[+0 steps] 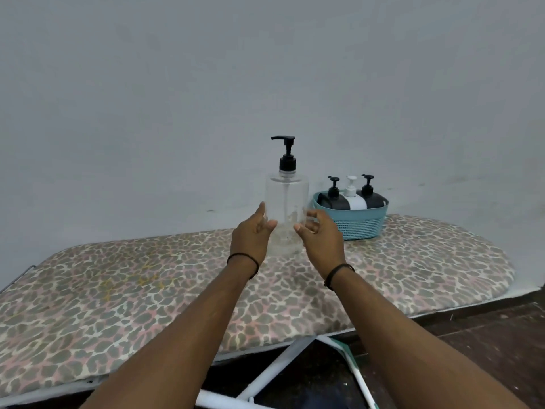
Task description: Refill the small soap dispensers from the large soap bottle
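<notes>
Head cam: both hands, left hand (253,231) and right hand (317,231), are reaching spread-fingered around the large soap bottle (286,208); it's looking near-empty, light, slick plastic, so grab mid-body.

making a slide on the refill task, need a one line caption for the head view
Both hands, left and right, reach around the large clear pump bottle beside a blue basket of small dispensers.
</notes>
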